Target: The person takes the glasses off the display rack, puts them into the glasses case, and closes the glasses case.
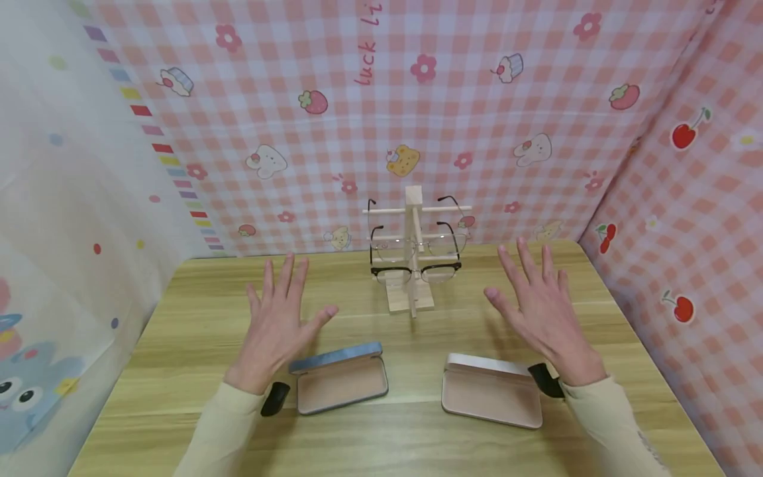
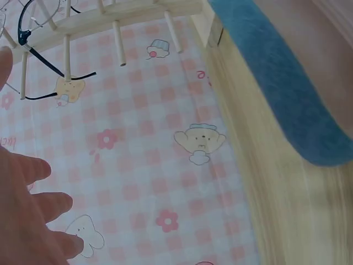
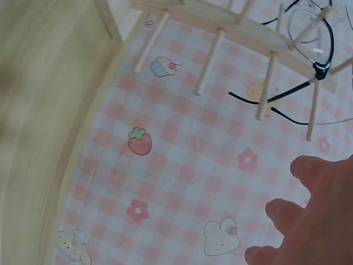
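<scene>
Black-browed glasses and a thin-rimmed pair hang on a wooden stand at 12 o'clock; from it, a blue case lies open at 7, a white case open at 5. The left hand at 8 and right hand at 4 spread wide, holding nothing — seemingly a ready pose; lifting either pair would call for a light pinch

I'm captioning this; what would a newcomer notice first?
Probably the wooden stand near the patterned backdrop, bearing thin-rimmed glasses above black-browed glasses. Then come the open blue case front left, open white case front right, and left hand and right hand spread either side.
</scene>
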`<act>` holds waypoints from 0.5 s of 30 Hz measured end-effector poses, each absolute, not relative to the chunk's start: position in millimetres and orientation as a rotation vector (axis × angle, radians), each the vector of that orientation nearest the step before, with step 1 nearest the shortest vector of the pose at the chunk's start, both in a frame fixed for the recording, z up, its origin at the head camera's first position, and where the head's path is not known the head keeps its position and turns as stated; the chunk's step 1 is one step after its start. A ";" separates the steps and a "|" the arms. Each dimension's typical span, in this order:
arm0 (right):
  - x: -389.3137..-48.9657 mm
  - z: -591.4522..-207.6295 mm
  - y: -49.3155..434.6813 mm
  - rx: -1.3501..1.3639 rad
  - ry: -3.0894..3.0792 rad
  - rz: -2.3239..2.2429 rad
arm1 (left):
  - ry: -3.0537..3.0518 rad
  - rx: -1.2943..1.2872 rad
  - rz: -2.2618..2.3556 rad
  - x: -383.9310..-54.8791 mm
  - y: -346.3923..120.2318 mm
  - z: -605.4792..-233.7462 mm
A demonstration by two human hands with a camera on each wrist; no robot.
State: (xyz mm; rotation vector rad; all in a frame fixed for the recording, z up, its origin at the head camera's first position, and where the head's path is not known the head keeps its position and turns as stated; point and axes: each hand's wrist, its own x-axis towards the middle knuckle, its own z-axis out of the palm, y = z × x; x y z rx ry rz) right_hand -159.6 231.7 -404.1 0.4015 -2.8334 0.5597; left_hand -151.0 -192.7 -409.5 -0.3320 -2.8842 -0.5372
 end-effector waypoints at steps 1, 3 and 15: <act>-160.0 -402.9 230.8 0.402 -2.826 0.570 | -2.874 -0.329 -0.538 -151.6 -191.9 -408.2; -160.8 -400.3 228.9 0.408 -2.806 0.596 | -2.850 -0.326 -0.549 -152.7 -190.3 -405.9; -164.7 -388.4 215.3 0.430 -2.664 0.792 | -2.736 -0.341 -0.679 -158.3 -175.1 -390.4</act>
